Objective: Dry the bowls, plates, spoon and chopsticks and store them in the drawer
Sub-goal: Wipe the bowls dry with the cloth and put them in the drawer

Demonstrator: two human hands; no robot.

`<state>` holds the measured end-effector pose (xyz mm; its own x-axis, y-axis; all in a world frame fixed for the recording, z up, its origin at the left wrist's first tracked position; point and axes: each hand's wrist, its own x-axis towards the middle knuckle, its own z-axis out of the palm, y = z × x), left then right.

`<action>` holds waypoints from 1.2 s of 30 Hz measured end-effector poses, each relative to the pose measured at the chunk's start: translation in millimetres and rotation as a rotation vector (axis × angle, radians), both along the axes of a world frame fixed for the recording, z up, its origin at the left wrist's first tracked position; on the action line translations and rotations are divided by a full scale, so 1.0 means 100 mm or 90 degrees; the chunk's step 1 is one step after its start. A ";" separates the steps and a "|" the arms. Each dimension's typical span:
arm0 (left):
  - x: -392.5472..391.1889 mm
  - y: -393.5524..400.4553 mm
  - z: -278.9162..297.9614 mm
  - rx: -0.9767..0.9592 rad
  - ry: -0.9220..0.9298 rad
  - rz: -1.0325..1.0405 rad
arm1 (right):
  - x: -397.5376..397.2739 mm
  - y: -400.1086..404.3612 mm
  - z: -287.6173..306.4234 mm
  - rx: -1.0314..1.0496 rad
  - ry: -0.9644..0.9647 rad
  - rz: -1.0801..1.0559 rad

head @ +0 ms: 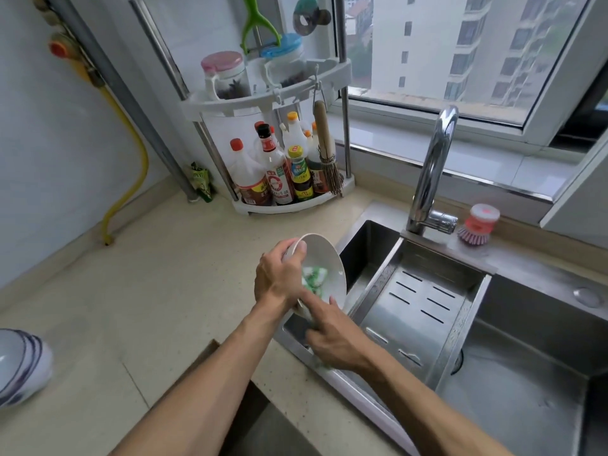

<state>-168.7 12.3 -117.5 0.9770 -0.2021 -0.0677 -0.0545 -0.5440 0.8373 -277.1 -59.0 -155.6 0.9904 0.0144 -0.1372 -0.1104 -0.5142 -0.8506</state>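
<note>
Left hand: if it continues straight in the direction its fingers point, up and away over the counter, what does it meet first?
Probably the bottles on the corner rack. The left hand grips the white bowl, and only bare counter shows between; depth is unclear.

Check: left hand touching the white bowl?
Touching. The head view shows the left hand gripping the rim of the tilted white bowl, thumb over its edge.

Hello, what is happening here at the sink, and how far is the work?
A person is drying a white bowl above the sink's left edge. The left hand grips its rim and holds it tilted, while the right hand presses a green-and-white cloth into it. Striped bowls sit on the counter at far left.
</note>
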 end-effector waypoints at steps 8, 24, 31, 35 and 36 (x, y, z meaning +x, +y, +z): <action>0.01 0.05 0.01 -0.007 0.088 -0.079 | 0.01 -0.32 -0.11 -0.474 0.025 0.091; 0.24 0.19 0.43 -0.102 0.318 -0.135 | 0.07 -0.35 -0.10 -0.504 -0.341 -0.027; -0.19 0.03 0.16 -0.277 0.107 0.064 | 0.31 0.10 0.20 -0.250 -0.330 -0.256; -0.06 0.21 0.21 -0.227 0.061 0.028 | 0.13 -0.11 -0.03 -0.408 -0.276 -0.094; -0.06 0.24 0.21 -0.204 0.047 0.020 | 0.12 -0.24 -0.08 -0.490 -0.283 -0.055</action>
